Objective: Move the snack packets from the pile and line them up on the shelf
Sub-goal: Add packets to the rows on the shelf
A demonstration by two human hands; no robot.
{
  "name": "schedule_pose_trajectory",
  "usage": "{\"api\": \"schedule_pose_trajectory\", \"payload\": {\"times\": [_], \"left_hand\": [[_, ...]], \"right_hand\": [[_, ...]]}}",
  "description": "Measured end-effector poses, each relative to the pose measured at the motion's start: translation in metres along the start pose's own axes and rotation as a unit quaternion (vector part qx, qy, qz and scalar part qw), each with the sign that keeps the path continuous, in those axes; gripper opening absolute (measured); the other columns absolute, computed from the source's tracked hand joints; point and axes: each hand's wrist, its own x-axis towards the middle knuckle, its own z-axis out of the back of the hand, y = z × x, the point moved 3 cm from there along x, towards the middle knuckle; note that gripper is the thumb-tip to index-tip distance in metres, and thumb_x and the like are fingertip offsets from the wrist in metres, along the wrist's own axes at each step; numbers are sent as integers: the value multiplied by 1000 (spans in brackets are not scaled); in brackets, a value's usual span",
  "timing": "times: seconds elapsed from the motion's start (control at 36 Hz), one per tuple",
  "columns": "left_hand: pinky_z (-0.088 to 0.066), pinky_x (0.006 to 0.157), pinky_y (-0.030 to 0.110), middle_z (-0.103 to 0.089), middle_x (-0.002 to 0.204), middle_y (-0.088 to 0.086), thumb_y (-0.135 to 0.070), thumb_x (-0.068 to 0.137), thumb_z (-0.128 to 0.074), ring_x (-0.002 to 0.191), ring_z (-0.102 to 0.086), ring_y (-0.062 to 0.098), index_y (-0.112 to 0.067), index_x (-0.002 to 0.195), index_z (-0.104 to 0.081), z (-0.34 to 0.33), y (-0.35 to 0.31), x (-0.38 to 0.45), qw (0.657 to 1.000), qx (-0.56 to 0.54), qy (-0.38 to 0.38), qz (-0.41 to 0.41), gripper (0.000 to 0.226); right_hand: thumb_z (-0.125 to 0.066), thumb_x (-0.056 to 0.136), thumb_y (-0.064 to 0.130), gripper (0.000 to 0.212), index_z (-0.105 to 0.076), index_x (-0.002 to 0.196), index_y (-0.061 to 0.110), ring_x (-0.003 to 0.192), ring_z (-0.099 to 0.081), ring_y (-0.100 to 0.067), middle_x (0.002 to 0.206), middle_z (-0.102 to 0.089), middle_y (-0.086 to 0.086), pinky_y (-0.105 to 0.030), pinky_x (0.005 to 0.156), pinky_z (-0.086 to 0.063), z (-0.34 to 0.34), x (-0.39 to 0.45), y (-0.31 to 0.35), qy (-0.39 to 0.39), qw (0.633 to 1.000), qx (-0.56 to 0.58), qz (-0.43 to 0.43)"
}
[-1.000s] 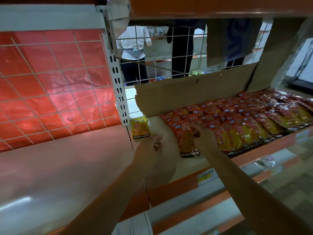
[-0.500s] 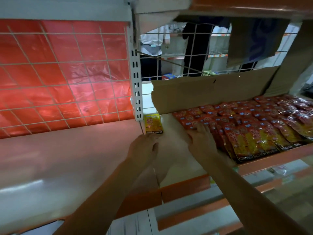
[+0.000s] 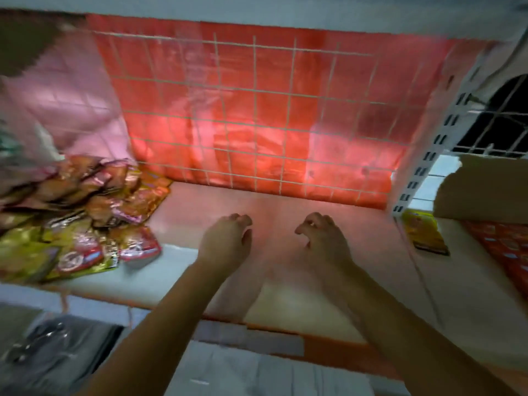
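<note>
Both hands hang over the bare middle of the shelf (image 3: 285, 298), holding nothing: the left hand (image 3: 225, 244) has its fingers (image 3: 241, 220) loosely curled and slightly apart, the right hand (image 3: 323, 241) likewise, with thumb and forefinger bent toward each other but pinching nothing. Likely they are free for the next pick. The pile of snack packets (image 3: 83, 218) lies left of the hands, heaped against the shelf's left end and reaching its front edge. Right of the hands, past the white upright post (image 3: 423, 164), one yellow packet (image 3: 425, 232) lies flat beside red packets (image 3: 503, 247) already laid in rows. Between pile and post the shelf offers open room; the wire grid back (image 3: 257, 110) closes the rear
</note>
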Motion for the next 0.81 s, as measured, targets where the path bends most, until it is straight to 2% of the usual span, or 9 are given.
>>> {"api": "schedule_pose_trajectory", "payload": {"times": [0.06,0.11,0.17,0.25,0.33,0.42,0.5,0.61,0.81], "left_hand": [[-45,90,35,-60,119,9,-26,95,-41,108,-56,29,-14,120,-60,18,42,-7,999,0,-12,35,34],[-47,86,36,-63,114,10,-24,93,-44,104,-59,31,-13,115,-63,38,85,-14,998,3,-33,57,31],[-48,80,37,-66,108,11,-18,90,-52,100,-60,33,-13,108,-66,58,124,-20,996,11,-53,71,24],[-50,74,40,-67,97,13,-20,86,-52,92,-62,35,-13,98,-67,82,176,-27,993,22,-70,90,21],[-52,74,43,-69,93,16,-14,83,-59,89,-63,37,-9,96,-69,99,219,-33,989,37,-91,109,17],[-52,75,44,-67,92,18,-11,80,-62,89,-61,39,-6,97,-69,105,254,-37,988,65,-91,109,19],[-50,71,42,-65,86,19,-10,79,-60,86,-60,39,-4,95,-68,106,275,-39,988,60,-84,113,19],[-46,71,38,-60,88,15,-15,84,-58,88,-56,33,-6,94,-67,103,285,-32,993,68,-59,78,16],[-45,86,39,-61,104,11,-16,82,-62,102,-53,30,-8,112,-64,97,280,-6,996,76,-36,-3,32]], "right_hand": [[-54,75,3,34,-67,106,2,105,-53,-34,112,-58,-14,-34,82,-45,-18,19,36,45,998,32,9],[-60,74,10,28,-63,100,0,93,-58,-25,100,-62,-7,-28,73,-45,-33,28,77,95,991,89,23],[-57,66,14,23,-63,86,5,80,-59,-24,87,-63,-8,-28,66,-46,-49,37,111,26,990,137,24],[-48,81,12,23,-67,93,7,95,-51,-29,100,-57,-12,-32,79,-42,-68,53,160,20,995,76,54],[-45,75,16,29,-70,82,3,84,-56,-35,88,-61,-14,-32,70,-42,-88,75,196,20,988,146,36],[-45,86,22,32,-70,98,6,96,-53,-33,102,-61,-14,-36,81,-44,-104,99,225,20,991,130,22],[-44,94,33,35,-60,112,8,108,-47,-33,112,-56,-14,-37,87,-39,-113,123,246,42,994,85,-50],[-43,87,64,72,-42,130,6,118,-39,-34,125,-44,-15,-41,96,-34,-125,147,264,57,978,92,-176],[-61,77,60,78,-39,133,11,119,-34,-33,130,-37,-12,-40,96,-32,-132,159,263,89,969,57,-223]]}}
